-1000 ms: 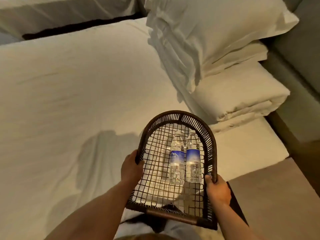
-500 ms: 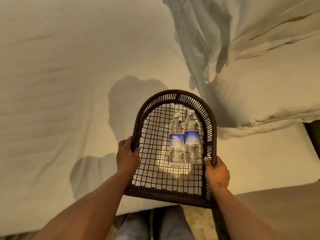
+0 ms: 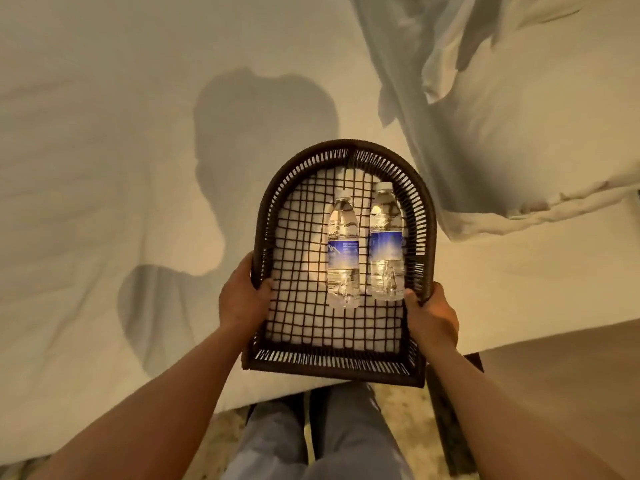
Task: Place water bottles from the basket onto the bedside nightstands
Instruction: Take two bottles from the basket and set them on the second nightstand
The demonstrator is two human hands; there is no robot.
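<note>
A dark woven basket (image 3: 341, 154) with an arched far end and an open mesh floor is held over the edge of a white bed. Two clear water bottles with blue labels lie side by side in it, caps pointing away: the left bottle (image 3: 343, 251) and the right bottle (image 3: 386, 244). My left hand (image 3: 242, 294) grips the basket's left rim. My right hand (image 3: 431, 315) grips the right rim, thumb inside beside the right bottle's base. No nightstand is in view.
The white bed sheet (image 3: 104, 168) fills the left and middle, with my shadow on it. Stacked white pillows (image 3: 519, 116) lie at the upper right. A flat tan surface (image 3: 561, 382) sits at the lower right. My legs (image 3: 322, 438) stand on patterned floor.
The view has tilted down and closer to the bed. The pillows have slid toward the upper right. Both hands still hold the basket, and the bottles lie as before.
</note>
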